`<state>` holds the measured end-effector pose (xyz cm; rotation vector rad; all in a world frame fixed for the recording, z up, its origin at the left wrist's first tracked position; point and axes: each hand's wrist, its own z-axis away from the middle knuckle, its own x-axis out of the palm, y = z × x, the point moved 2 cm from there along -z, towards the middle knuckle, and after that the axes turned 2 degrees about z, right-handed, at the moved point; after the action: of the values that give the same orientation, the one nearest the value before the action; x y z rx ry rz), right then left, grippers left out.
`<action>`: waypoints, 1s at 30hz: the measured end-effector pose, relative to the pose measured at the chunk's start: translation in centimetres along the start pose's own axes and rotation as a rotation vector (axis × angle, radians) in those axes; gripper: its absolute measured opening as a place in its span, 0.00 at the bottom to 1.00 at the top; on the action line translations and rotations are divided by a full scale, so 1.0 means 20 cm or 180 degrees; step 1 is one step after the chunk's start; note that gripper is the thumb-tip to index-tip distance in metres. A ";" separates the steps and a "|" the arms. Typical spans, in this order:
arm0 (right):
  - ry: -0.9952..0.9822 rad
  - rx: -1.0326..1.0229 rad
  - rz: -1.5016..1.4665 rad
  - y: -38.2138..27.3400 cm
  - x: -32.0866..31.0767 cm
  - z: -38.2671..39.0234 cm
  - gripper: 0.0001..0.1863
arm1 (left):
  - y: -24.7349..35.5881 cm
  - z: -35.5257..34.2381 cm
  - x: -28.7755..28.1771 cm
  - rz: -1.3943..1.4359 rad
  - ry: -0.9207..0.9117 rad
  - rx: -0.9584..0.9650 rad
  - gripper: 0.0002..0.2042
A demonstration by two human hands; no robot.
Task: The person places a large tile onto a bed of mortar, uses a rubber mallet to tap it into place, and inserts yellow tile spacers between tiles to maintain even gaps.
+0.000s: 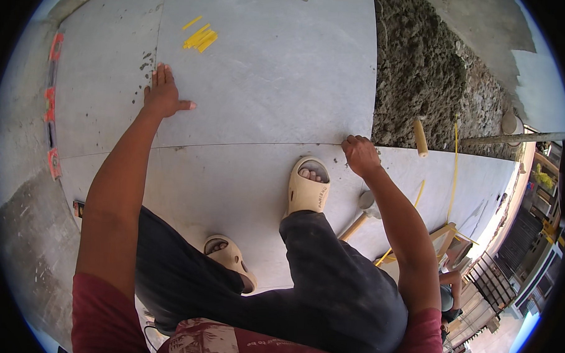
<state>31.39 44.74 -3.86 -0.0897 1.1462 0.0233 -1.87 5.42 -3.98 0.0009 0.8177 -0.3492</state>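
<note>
On the floor, a large grey tile (pixel 267 76) lies flat, its near edge running left to right along a thin joint line. The left hand (pixel 163 94) rests palm down on the tile's left part, fingers spread and flat, pinching nothing. The right hand (pixel 360 153) sits at the tile's near right corner, fingers curled onto the edge where the tile meets the rough mortar bed (pixel 423 69); whether the fingertips hook under the edge I cannot tell. So the tile stretches away from both hands toward the top of the view, its long side spanning from one hand to the other, and the right hand is the one at the corner beside the mortar.

A small heap of yellow spacers (pixel 200 38) lies on the tile beyond the left hand. A rubber mallet (pixel 363 210) with a wooden handle lies on the neighbouring tile, just beside the right forearm and a sandalled foot (pixel 307 187). A red and grey spirit level (pixel 51 106) lies well to the left, along the wall. A cream cylinder (pixel 420 136) rests at the mortar's edge.
</note>
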 end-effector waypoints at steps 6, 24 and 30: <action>0.0413 0.0710 -0.1169 0.01 -0.34 -0.04 0.12 | -0.01 0.02 0.00 -0.0061 0.0010 0.0009 0.68; 0.0995 -0.1027 -0.2594 -1.61 -0.32 -0.92 0.06 | -0.08 0.00 0.01 -0.0444 0.0288 0.0427 0.66; 0.1336 -0.1312 -0.2269 -1.62 -0.24 -0.92 0.05 | -0.09 -0.01 0.03 -0.0301 0.0299 0.0380 0.67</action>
<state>14.79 11.01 -5.15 -0.8985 1.4579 -0.4102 -2.14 3.60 -4.31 0.0908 0.8907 -0.4898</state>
